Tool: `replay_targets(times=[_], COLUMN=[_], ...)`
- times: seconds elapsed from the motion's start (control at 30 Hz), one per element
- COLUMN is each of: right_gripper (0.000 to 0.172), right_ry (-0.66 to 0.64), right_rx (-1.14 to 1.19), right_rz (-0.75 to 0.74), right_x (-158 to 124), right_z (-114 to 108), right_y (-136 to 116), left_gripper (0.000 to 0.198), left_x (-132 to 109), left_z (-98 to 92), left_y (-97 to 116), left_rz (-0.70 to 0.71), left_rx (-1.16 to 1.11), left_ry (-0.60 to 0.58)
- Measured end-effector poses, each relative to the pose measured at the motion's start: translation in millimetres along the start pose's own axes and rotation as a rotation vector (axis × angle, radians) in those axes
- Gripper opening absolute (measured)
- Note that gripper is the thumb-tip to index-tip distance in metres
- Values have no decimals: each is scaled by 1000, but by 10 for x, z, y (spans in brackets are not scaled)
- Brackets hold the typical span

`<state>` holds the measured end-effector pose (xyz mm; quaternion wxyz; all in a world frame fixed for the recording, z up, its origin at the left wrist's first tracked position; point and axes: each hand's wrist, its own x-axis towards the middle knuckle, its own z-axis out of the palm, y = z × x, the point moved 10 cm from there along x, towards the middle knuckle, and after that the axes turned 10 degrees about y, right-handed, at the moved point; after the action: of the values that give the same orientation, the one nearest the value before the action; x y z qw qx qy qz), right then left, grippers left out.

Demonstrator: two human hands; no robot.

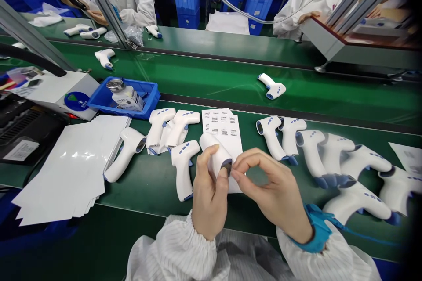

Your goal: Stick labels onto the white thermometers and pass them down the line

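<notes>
Two hands [209,197] [273,193] hold a thermometer [214,153]; a blue tray [148,90] holds a bottle [127,95], apparently.

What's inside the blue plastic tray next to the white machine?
A capped, labelled bottle sits in the blue plastic tray, something dark beside it; the tray's floor is hidden.

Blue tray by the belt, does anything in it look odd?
Yes, the bottle in the blue tray sits tilted, leaning with its capped end up and over instead of standing upright, so it looks unsteady.
</notes>
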<state>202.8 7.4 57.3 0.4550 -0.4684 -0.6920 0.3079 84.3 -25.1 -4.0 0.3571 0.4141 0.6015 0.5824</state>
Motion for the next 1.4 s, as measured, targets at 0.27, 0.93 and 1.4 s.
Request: replay_targets(times=[0.27, 0.93, 1.4], right_gripper=[20, 3, 26], right_ry=[-135, 41, -202], right_rx=[308, 65, 338], right_rz=[374, -98, 142], right_x=[-116, 297, 212], right_z=[230, 30, 339], right_y=[204, -106, 101], left_gripper=[31, 66, 68], left_x=[44, 2, -9], left_z=[-31, 102, 103], left_y=[-61, 16, 38], left_rz=[-150, -285, -216], left_rx=[-91, -203, -160], left_ry=[-5, -174, -140])
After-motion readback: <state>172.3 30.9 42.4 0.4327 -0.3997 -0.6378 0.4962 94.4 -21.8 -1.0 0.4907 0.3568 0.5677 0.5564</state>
